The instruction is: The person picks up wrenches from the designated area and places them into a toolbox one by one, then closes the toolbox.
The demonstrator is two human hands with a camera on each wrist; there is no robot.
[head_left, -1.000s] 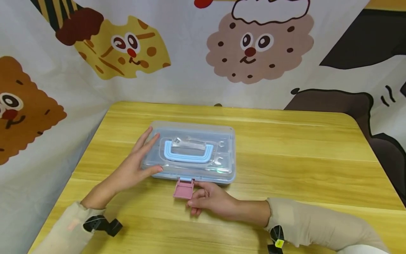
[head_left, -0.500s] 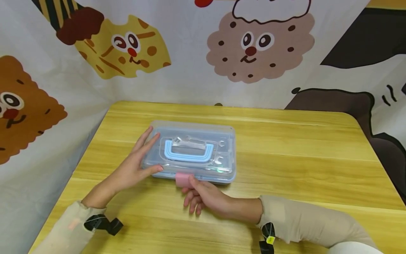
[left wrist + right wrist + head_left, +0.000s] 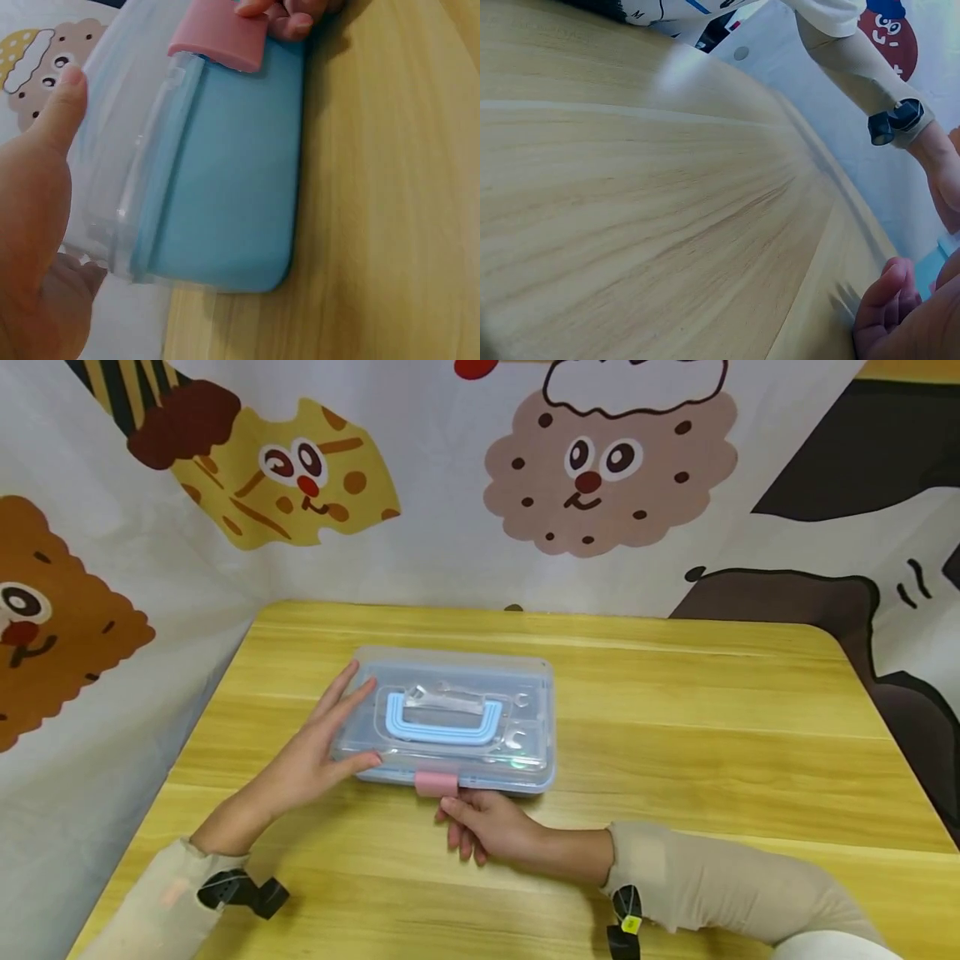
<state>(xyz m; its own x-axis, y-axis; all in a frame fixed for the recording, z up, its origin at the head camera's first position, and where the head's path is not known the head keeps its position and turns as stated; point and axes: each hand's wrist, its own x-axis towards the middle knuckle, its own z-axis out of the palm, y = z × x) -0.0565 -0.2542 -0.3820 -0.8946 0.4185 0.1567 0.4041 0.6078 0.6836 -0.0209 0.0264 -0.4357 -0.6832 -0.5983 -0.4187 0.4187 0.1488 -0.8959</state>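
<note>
A plastic carrying case (image 3: 465, 672) with a clear lid, blue handle (image 3: 442, 734) and blue body (image 3: 225, 172) sits on the table. At its front, a pink latch (image 3: 437, 784) is folded up against the lid's edge. My left hand (image 3: 303, 772) rests on the case's left end, fingers spread and straight. The right hand (image 3: 502, 827) is at the latch's lower right corner; in the left wrist view its thumb (image 3: 253, 7) touches the latch, with loosely bent fingers (image 3: 289, 26) beside it. Wrench shapes show at the lid's right side.
The wooden table (image 3: 712, 735) extends to both sides of the case. Behind it hangs a white cloth (image 3: 442, 552) printed with cartoon biscuits. Each sleeve carries a black wrist camera (image 3: 243, 892).
The right thumb pushed the pink latch from hanging down to folded up, then slid down to its lower edge. The left hand has stayed in place on the case.
</note>
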